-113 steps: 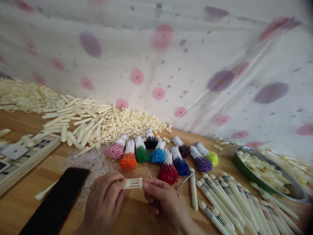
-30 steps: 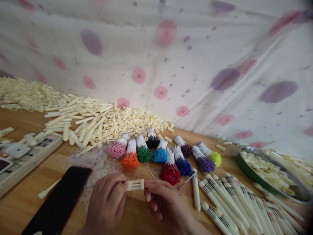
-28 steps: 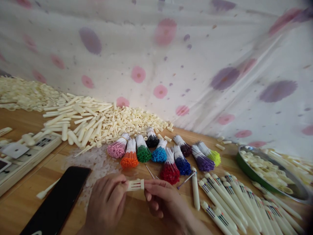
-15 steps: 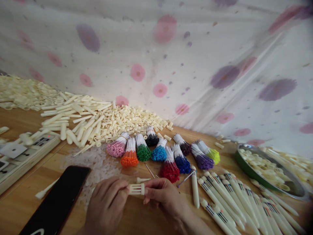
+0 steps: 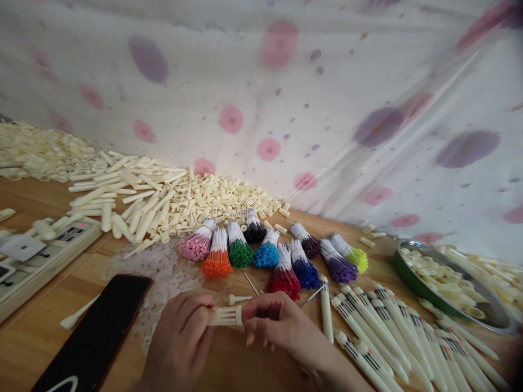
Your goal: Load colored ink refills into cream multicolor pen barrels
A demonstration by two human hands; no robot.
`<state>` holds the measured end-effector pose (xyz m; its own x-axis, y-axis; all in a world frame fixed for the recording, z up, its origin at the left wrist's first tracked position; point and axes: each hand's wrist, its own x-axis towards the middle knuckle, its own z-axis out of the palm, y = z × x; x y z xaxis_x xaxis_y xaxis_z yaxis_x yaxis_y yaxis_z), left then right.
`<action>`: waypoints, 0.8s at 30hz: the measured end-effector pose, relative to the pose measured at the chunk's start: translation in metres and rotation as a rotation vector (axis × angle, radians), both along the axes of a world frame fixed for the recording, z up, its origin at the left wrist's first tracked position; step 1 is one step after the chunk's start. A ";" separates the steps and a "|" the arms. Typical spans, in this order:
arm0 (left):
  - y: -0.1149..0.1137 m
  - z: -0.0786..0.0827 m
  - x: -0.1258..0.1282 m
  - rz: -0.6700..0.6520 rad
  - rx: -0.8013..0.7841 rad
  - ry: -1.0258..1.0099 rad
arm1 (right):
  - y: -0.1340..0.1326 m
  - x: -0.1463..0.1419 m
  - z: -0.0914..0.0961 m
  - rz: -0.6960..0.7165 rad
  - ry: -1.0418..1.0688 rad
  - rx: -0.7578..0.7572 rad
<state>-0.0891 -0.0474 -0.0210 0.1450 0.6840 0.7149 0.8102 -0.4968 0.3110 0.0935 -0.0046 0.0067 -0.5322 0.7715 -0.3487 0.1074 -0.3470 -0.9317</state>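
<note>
One slotted cream tube [image 5: 229,316] between left fingers [image 5: 198,321], right fingers [image 5: 261,328] slightly parted by its end.

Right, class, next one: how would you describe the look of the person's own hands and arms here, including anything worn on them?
The left hand and right hand are both bare, with no gloves, rings or watch showing. The visible right forearm is bare too, and no sleeve appears. Fine detail such as nails is too blurred to tell.
</note>
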 end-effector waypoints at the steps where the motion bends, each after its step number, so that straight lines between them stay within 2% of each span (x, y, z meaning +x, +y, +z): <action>1: 0.001 0.000 0.000 -0.003 -0.003 -0.002 | 0.000 0.000 0.001 0.017 -0.016 0.042; 3: 0.002 0.002 -0.001 -0.013 0.001 0.007 | -0.001 -0.001 0.001 0.040 -0.023 0.115; 5: 0.004 0.003 -0.002 -0.005 0.005 0.012 | -0.002 -0.002 -0.001 0.037 0.006 0.122; 11: 0.003 0.005 -0.003 0.014 -0.004 0.011 | -0.002 -0.005 -0.004 -0.032 0.062 -0.066; 14: 0.002 0.004 -0.002 0.026 0.007 0.027 | -0.005 -0.009 -0.003 -0.104 0.083 -0.093; 17: 0.003 0.002 0.000 0.035 0.019 0.037 | -0.009 -0.017 -0.007 -0.204 0.099 -0.057; 21: 0.005 0.001 0.001 0.047 0.009 0.010 | -0.014 -0.027 -0.023 -0.323 0.170 0.035; 24: 0.005 0.001 0.001 0.053 0.018 -0.008 | -0.017 -0.029 -0.034 -0.352 0.156 0.081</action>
